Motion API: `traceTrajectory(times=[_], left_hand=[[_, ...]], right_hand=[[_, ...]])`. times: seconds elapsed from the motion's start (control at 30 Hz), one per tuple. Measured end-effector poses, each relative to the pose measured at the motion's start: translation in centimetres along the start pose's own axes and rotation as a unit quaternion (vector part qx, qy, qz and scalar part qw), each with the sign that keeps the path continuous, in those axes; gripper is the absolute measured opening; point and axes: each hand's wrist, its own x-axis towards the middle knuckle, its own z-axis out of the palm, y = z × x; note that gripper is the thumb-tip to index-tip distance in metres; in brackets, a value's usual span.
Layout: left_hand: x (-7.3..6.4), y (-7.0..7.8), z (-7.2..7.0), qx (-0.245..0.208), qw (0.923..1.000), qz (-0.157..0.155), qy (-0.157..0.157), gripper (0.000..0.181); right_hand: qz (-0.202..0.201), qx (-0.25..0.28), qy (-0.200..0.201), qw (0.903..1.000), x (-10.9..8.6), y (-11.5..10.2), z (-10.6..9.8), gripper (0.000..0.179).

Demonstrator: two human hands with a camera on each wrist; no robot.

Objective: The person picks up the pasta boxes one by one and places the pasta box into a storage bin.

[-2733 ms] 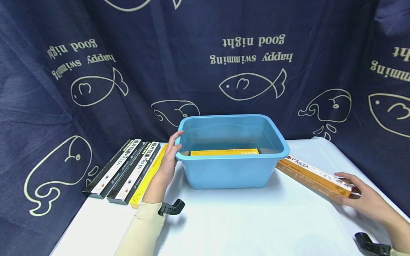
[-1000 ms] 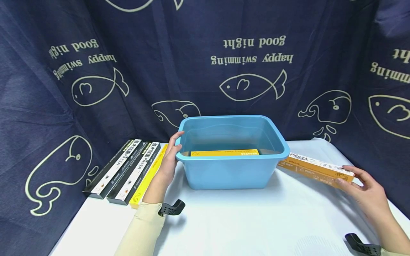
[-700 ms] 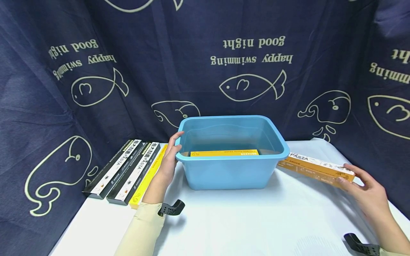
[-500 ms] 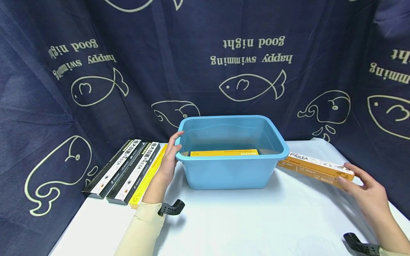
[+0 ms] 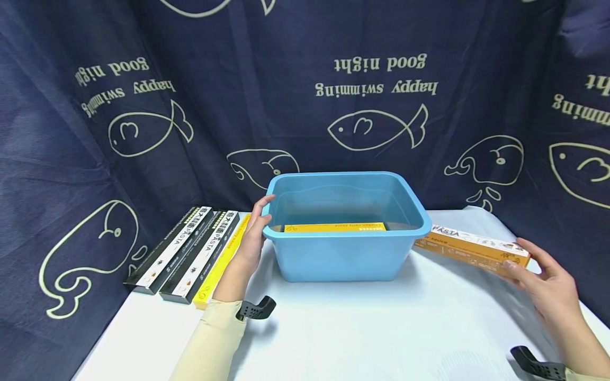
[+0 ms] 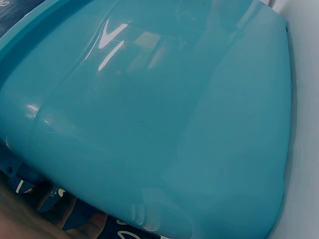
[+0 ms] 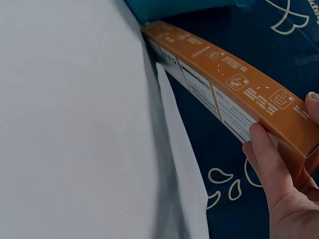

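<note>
My left hand [image 5: 250, 241] holds the left rim of a light blue plastic bin [image 5: 338, 259], its fingertips at the edge. The left wrist view is mostly filled by the bin's wall [image 6: 164, 114], with the fingers partly visible low at the left. A yellow chicken curry sauce box [image 5: 333, 227] lies inside the bin. On the right, my right hand [image 5: 548, 280] grips the near end of a long orange-and-white pasta box [image 5: 472, 251]. That end is raised off the table; the far end is hidden behind the bin's right side in the head view.
Left of the bin lie two black-and-white pasta boxes [image 5: 171, 246] [image 5: 202, 254] and a yellow box [image 5: 223, 259], side by side. They rest on a white-covered table [image 5: 343, 333]. A dark blue printed curtain [image 5: 295, 79] hangs behind and along both sides.
My right hand has lifted the near end of the orange-and-white pasta box and swung it slightly away and to the right. Lately it is nearly still. The left hand and bin hold their place.
</note>
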Motion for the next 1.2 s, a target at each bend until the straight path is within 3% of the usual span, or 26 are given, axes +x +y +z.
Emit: traceTrajectory(times=[0.27, 0.57, 0.97, 1.2], left_hand=[[0.0, 0.0, 0.1, -0.001, 1.0, 0.002, 0.003, 0.054], [0.0, 0.0, 0.1, -0.003, 1.0, 0.0, -0.001, 0.058], [0.0, 0.0, 0.1, -0.002, 1.0, 0.001, 0.002, 0.057], [0.0, 0.0, 0.2, 0.0, 1.0, -0.001, 0.005, 0.055]], right_hand=[[0.017, -0.028, 0.032, 0.999, 0.0, -0.6, -0.1, 0.068], [-0.014, 0.117, 0.016, 0.993, 0.2, -1.2, -0.4, 0.067], [0.0, 0.082, 0.08, 0.9934, 0.4, -3.3, 0.3, 0.067], [-0.007, 0.096, 0.1, 0.9904, 0.4, -4.2, 0.5, 0.066]])
